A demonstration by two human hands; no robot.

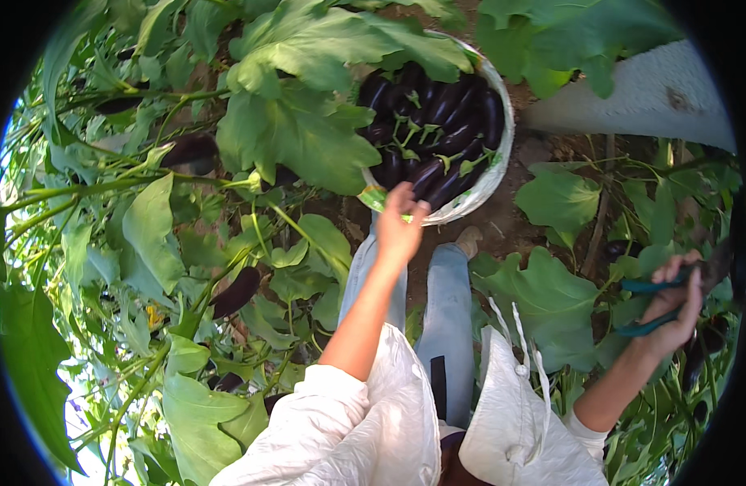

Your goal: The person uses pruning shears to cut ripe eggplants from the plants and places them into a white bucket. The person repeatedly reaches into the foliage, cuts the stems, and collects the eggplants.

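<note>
A round white basket (505, 140) stands on the soil between plants, filled with dark purple eggplants (452, 100) whose green stems show. My left hand (402, 225) is at its near rim, fingers apart and slightly curled, with nothing seen in them; whether it touches the rim I cannot tell. At the far right my right hand (677, 304) is around teal-handled clippers (649, 328), the handles spread. A dark shape lies beyond those fingers; whether it is the blades or an eggplant is unclear. Large leaves cover the basket's left side.
Eggplants hang on the plants at left, one low on a branch (236, 291) and another higher up (190, 150). Broad leaves (312, 133) and thick stems crowd both sides. A pale, rough slab-like surface (640, 100) lies at upper right. My jeans-clad legs (446, 316) stand below the basket.
</note>
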